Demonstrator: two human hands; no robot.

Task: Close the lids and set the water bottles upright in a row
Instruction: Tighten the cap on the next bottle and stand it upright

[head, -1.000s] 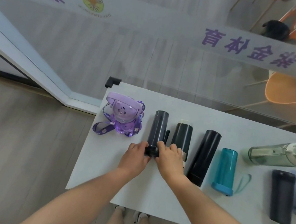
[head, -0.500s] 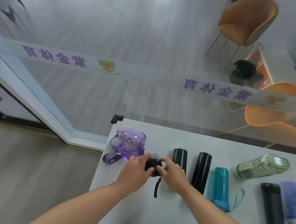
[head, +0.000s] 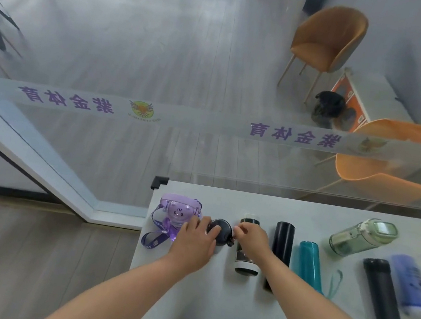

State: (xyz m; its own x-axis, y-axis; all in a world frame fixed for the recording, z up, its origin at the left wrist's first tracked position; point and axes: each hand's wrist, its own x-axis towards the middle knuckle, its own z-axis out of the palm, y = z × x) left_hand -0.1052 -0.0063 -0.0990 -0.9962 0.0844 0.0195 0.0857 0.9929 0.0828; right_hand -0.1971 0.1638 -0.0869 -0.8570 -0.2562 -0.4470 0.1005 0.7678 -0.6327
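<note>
A dark bottle (head: 221, 229) stands upright on the white table (head: 208, 312), so I see its round lid from above. My left hand (head: 193, 241) wraps its left side. My right hand (head: 249, 237) pinches the lid's right edge near a small strap. A purple cartoon bottle (head: 177, 210) stands just left of it. To the right, lying flat, are a black bottle with a white base (head: 246, 263), a black bottle (head: 283, 241), a teal bottle (head: 309, 264), a green bottle (head: 355, 239), a black flask (head: 381, 291) and a blue-violet bottle (head: 411, 286).
A glass wall with a lettered band (head: 209, 122) rises right behind the table's far edge. A black corner guard (head: 159, 181) caps the table's far left corner. Orange chairs (head: 328, 40) stand beyond the glass. The floor drops away to the left of the table.
The dark bottle lay flat under both hands a second ago; it has been tipped up and now stands on its base. My head has tilted up, showing more of the room.
</note>
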